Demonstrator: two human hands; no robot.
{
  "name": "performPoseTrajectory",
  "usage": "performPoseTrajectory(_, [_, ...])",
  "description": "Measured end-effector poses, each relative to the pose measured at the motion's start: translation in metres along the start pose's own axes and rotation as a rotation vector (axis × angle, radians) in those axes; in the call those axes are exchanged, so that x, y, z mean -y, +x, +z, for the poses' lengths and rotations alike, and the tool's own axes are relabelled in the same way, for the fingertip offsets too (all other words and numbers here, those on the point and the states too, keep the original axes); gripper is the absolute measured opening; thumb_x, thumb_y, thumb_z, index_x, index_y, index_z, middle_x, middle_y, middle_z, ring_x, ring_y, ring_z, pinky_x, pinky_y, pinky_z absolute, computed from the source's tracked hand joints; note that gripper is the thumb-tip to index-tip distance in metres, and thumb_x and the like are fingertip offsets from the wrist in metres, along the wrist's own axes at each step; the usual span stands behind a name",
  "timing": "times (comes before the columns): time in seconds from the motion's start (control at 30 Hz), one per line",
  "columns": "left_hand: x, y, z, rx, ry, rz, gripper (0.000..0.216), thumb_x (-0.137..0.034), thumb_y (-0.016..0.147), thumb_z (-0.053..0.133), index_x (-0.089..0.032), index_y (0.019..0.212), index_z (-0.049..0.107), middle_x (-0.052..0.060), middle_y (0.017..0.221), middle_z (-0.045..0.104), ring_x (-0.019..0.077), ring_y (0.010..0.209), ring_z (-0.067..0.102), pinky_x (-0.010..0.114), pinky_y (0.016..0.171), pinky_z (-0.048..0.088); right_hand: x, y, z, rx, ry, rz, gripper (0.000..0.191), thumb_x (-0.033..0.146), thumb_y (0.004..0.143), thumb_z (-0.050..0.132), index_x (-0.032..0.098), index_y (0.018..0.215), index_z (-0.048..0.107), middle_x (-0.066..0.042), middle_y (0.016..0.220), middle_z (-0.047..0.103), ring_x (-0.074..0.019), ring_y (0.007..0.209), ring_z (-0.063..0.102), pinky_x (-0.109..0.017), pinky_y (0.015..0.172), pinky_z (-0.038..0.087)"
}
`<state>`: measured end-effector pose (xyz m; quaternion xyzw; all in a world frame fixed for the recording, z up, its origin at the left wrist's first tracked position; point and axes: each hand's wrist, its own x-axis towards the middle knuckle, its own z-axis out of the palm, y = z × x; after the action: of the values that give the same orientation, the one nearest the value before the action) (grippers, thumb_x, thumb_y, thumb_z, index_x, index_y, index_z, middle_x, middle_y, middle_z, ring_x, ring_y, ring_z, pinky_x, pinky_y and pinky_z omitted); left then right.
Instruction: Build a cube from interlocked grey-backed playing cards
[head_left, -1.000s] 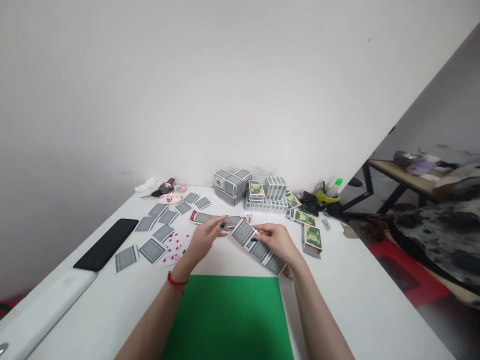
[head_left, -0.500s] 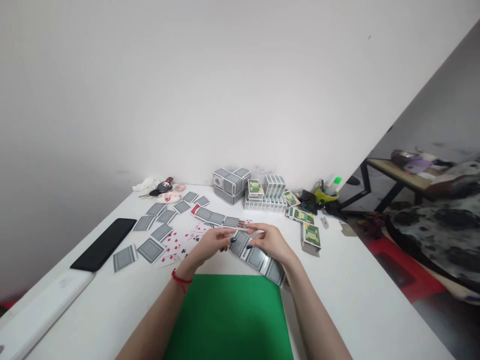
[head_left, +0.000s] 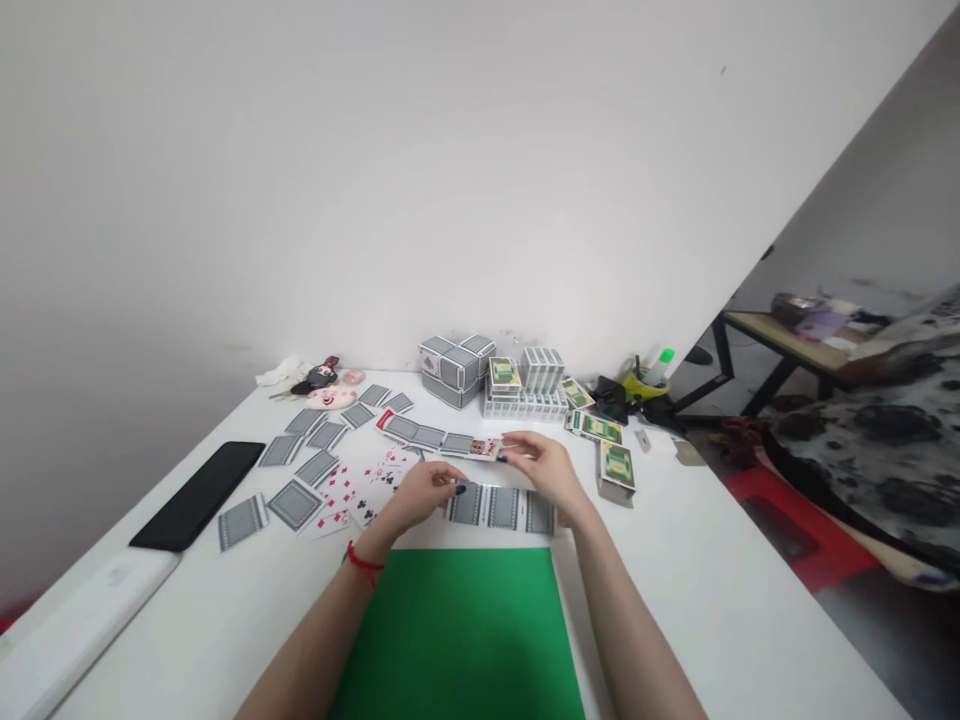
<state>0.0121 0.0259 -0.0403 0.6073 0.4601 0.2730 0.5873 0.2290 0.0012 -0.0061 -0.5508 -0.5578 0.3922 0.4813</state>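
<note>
A short row of grey-backed playing cards (head_left: pixel 501 507) lies face down just beyond the green mat (head_left: pixel 461 630). My left hand (head_left: pixel 424 492), with a red string at the wrist, rests curled on the row's left end, fingertips pressing the first card. My right hand (head_left: pixel 541 467) hovers over the row's right part, its fingers pinched near a face-up card (head_left: pixel 482 447) that ends another card row (head_left: pixel 431 437) farther back.
Loose face-down cards (head_left: pixel 300 470) and face-up red cards (head_left: pixel 352 492) spread to the left. A black phone (head_left: pixel 196 495) lies near the left edge of the white table (head_left: pixel 720 600). Card boxes (head_left: pixel 456 365) and green decks (head_left: pixel 616 463) stand behind.
The grey card row has swung from a diagonal to lying straight along the mat's far edge. My left hand came down onto its left end; my right hand lifted toward the face-up card.
</note>
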Motion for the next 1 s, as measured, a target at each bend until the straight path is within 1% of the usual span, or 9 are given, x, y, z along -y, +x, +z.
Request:
performPoseTrajectory(0.1, [0.004,0.005,-0.007,-0.109,-0.038,0.023,0.02,-0.028,0.062,0.066,-0.014,0.077,0.065,0.002,0.065,0.064,0.0143,0.059,0.059,0.025,0.054,0.05,0.002,-0.002,-0.029,-0.08,0.016,0.081,0.031,0.043,0.071,0.063,0.013,0.079,0.067,-0.009,0.077,0.071,-0.0182,0.068,0.066,-0.03,0.064,0.053])
performPoseTrajectory(0.23, [0.001,0.006,-0.009,-0.241,-0.214,0.079,0.027,-0.031,0.06,0.07,-0.015,0.079,0.062,0.002,0.072,0.065,0.0151,0.067,0.061,0.026,0.06,0.052,0.0,-0.013,-0.055,0.248,-0.058,0.336,0.037,0.048,0.071,0.063,0.012,0.069,0.069,-0.008,0.066,0.07,-0.0148,0.06,0.064,-0.026,0.058,0.052])
performPoseTrajectory(0.33, [-0.005,0.003,-0.002,-0.284,-0.364,0.133,0.029,-0.034,0.061,0.071,-0.015,0.08,0.059,0.001,0.075,0.065,0.0144,0.07,0.062,0.027,0.065,0.053,-0.006,-0.014,-0.043,0.381,-0.011,0.404,0.037,0.048,0.068,0.067,0.011,0.068,0.069,-0.01,0.074,0.071,-0.0146,0.066,0.064,-0.025,0.061,0.053])
performPoseTrajectory(0.43, [-0.006,0.0,0.009,-0.218,-0.433,0.149,0.032,-0.036,0.06,0.073,-0.015,0.079,0.056,0.001,0.075,0.064,0.0141,0.07,0.062,0.029,0.067,0.053,-0.012,-0.006,-0.014,0.295,0.305,0.391,0.038,0.048,0.064,0.071,0.012,0.076,0.066,-0.008,0.076,0.071,-0.0153,0.069,0.066,-0.027,0.068,0.053])
performPoseTrajectory(0.5, [-0.003,0.0,0.015,-0.136,-0.408,0.133,0.035,-0.036,0.058,0.075,-0.015,0.078,0.056,0.001,0.072,0.063,0.0148,0.068,0.062,0.031,0.067,0.054,-0.014,-0.001,0.003,0.216,0.498,0.361,0.04,0.048,0.059,0.074,0.014,0.077,0.063,-0.006,0.072,0.07,-0.0162,0.065,0.066,-0.028,0.063,0.053])
performPoseTrajectory(0.57, [0.001,0.001,0.019,-0.067,-0.346,0.113,0.037,-0.035,0.056,0.077,-0.014,0.077,0.056,0.001,0.069,0.062,0.0154,0.066,0.062,0.033,0.065,0.055,-0.014,0.002,0.011,0.148,0.54,0.303,0.041,0.046,0.057,0.076,0.016,0.079,0.061,-0.004,0.072,0.07,-0.0166,0.064,0.065,-0.027,0.057,0.052])
performPoseTrajectory(0.7, [0.006,0.0,0.029,-0.026,-0.235,0.071,0.039,-0.038,0.057,0.076,-0.014,0.08,0.056,-0.002,0.061,0.059,0.0153,0.062,0.061,0.032,0.06,0.056,-0.01,0.001,0.009,0.075,0.337,0.237,0.041,0.046,0.057,0.074,0.017,0.082,0.061,0.0,0.066,0.067,-0.0148,0.057,0.061,-0.025,0.051,0.048])
performPoseTrajectory(0.83, [0.005,-0.004,0.041,0.005,-0.219,0.045,0.037,-0.041,0.06,0.072,-0.015,0.08,0.054,-0.003,0.058,0.058,0.0155,0.059,0.061,0.031,0.056,0.056,-0.007,0.0,0.008,0.107,0.134,0.149,0.039,0.048,0.065,0.067,0.016,0.086,0.062,0.002,0.057,0.06,-0.0123,0.049,0.053,-0.023,0.046,0.043])
performPoseTrajectory(1.0, [0.007,-0.006,0.05,0.044,-0.099,0.095,0.028,-0.041,0.07,0.064,-0.015,0.078,0.058,0.0,0.06,0.062,0.0146,0.056,0.061,0.029,0.059,0.053,-0.004,-0.002,0.019,0.01,-0.114,-0.022,0.031,0.04,0.082,0.047,0.02,0.101,0.061,0.0,0.063,0.061,-0.016,0.059,0.054,-0.025,0.056,0.044])
